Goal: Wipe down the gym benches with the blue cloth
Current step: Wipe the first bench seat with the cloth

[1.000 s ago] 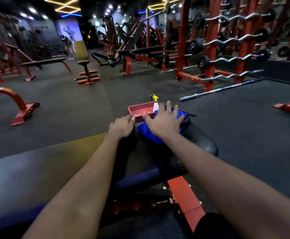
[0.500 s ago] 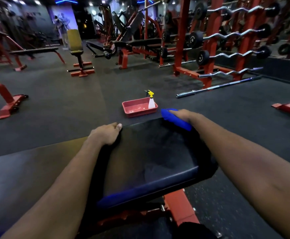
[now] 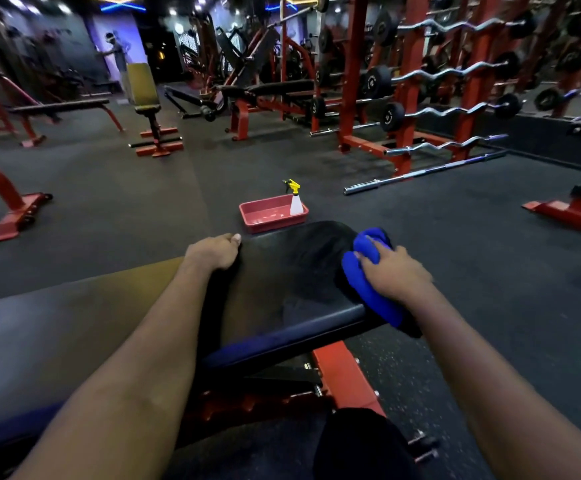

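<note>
My right hand (image 3: pixel 394 271) clutches the bunched cloth (image 3: pixel 368 296) over the bench (image 3: pixel 282 271) edge; pressing there could slide it off beneath my grip. My left hand (image 3: pixel 213 252) clasps the opposite edge.

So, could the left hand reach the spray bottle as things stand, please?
Probably, with a lean: left hand holds only the bench edge, and nothing blocks the spray bottle in the red tray beyond.
</note>
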A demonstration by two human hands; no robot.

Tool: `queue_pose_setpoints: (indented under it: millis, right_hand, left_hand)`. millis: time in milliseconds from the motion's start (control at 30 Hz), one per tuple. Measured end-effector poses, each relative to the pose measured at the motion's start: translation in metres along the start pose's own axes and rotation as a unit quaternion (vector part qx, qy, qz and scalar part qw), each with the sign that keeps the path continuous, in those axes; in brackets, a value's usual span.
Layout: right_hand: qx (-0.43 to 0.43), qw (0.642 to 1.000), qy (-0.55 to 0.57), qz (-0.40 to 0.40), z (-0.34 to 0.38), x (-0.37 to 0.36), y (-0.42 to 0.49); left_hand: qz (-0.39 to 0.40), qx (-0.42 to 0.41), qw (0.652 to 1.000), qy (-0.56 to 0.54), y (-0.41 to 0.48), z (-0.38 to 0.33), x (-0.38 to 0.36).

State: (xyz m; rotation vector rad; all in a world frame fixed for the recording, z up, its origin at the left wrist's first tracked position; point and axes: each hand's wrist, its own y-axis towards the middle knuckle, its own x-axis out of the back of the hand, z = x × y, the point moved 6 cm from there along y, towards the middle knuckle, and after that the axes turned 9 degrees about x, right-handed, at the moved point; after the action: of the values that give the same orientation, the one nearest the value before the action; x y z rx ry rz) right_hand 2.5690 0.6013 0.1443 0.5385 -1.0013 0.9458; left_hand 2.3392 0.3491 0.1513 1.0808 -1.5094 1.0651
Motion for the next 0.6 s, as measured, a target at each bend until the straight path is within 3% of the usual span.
queue_pose_setpoints:
  millis: [133,367,500,600]
  right_hand:
    - [0.04,0.996,-0.073,-0.012,0.031,-0.008,-0.021]
    - [0.089,0.985,-0.141,0.054,0.084,-0.018,0.082]
    - [0.182,0.965,-0.173,0.079,0.137,-0.049,0.057]
    - [0.269,0.948,-0.146,0.083,0.156,-0.064,-0.001]
  left_hand:
    - [0.015,-0.003,1.0,0.0,0.001,0.001,-0.001]
    - [0.028,-0.021,0.999,-0.028,-0.011,0.003,0.005]
    - [-0.079,-0.023,0.996,-0.047,-0.04,0.017,0.021]
    - [-0.111,0.005,0.991,-0.08,-0.062,0.03,0.026]
